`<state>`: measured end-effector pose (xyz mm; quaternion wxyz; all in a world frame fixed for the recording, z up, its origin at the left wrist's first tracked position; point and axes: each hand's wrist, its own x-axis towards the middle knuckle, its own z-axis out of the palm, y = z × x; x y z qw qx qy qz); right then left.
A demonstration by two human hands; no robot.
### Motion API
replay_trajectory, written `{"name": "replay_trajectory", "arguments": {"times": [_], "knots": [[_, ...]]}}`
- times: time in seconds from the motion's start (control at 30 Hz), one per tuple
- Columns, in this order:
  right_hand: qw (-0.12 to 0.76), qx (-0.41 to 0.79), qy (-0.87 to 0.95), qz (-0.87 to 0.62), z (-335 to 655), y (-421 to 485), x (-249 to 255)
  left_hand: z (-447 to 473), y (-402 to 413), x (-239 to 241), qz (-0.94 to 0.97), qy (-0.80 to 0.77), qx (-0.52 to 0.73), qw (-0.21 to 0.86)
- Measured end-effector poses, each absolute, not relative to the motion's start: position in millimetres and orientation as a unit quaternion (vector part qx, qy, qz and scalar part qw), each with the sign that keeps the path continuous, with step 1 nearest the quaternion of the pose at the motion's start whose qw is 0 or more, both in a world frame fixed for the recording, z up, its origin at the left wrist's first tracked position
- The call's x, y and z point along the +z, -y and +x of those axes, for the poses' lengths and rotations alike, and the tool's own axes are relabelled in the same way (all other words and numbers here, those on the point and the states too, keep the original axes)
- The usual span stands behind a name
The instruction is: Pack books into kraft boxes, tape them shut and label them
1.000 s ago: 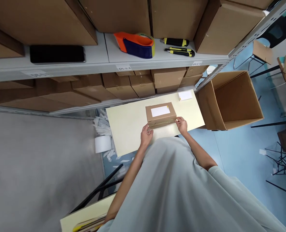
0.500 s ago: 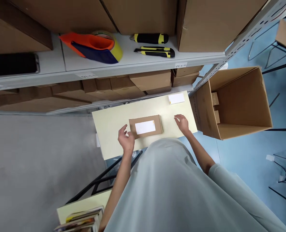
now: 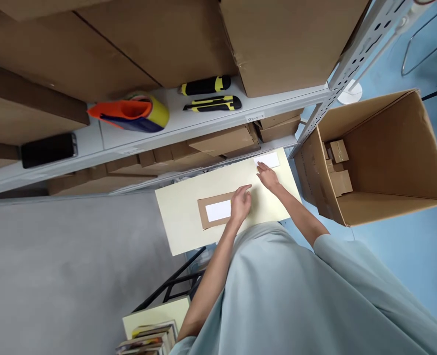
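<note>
Cardboard parcel (image 3: pixel 203 213) lying flat on the cream tabletop (image 3: pixel 181 217), and it's showing a white address label (image 3: pixel 218 211) on its upper face! Left hand (image 3: pixel 241 202) is covering the parcel's right end, fingers loosely curved, thumb and fingers standing partly apart; whether it is touching the cardboard, I'm not able to tell. Over to the right hand (image 3: pixel 268 176): it's half open, fingertips overlapping the near edge of the white label stack (image 3: pixel 268 159) at the tabletop's far right; whether those fingers are gripping a label isn't showing. So the 2 hands are working just apart, the parcel and the stack lying well clear of each other.

Just beyond the right end, a big open carton (image 3: pixel 388 162) is standing with its mouth facing the camera, small boxes (image 3: pixel 340 182) clustering against its left inner wall. Up on the grey shelf (image 3: pixel 188 129), 2 utility knives (image 3: pixel 214 103) are lying side by side, an orange-and-navy tape dispenser (image 3: pixel 131 113) is sitting to their left, and a black smartphone (image 3: pixel 48 150) is resting farther left. Large brown boxes (image 3: pixel 155 39) are crowding in behind them. Down at the bottom, books (image 3: pixel 150 340) are piling up beside the left forearm.
</note>
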<state>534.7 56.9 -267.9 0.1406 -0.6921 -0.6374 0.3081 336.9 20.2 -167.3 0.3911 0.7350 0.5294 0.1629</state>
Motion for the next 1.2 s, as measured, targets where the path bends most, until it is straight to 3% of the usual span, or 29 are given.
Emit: {"name": "replay_trajectory", "arguments": {"times": [0.43,0.73,0.83,1.0,1.2], "knots": [[0.115,0.322,0.625,-0.701,541.8,-51.8,-288.3,326.7,-6.6,-177.3,0.723,-0.552,0.142,0.391],[0.154,0.316,0.590,-0.727,542.7,-59.8,-277.3,331.5,-0.4,-174.7,0.723,-0.553,0.139,0.390],[0.216,0.302,0.533,-0.760,552.2,-64.6,-272.3,332.3,-2.7,-172.9,0.727,-0.551,0.137,0.385],[0.419,0.290,0.298,-0.808,594.0,-66.5,-269.1,343.4,-23.3,-175.4,0.759,-0.520,0.118,0.373],[0.484,0.272,0.170,-0.814,639.5,-50.2,-269.1,392.9,-73.8,-191.5,0.836,-0.445,0.014,0.321]]}}
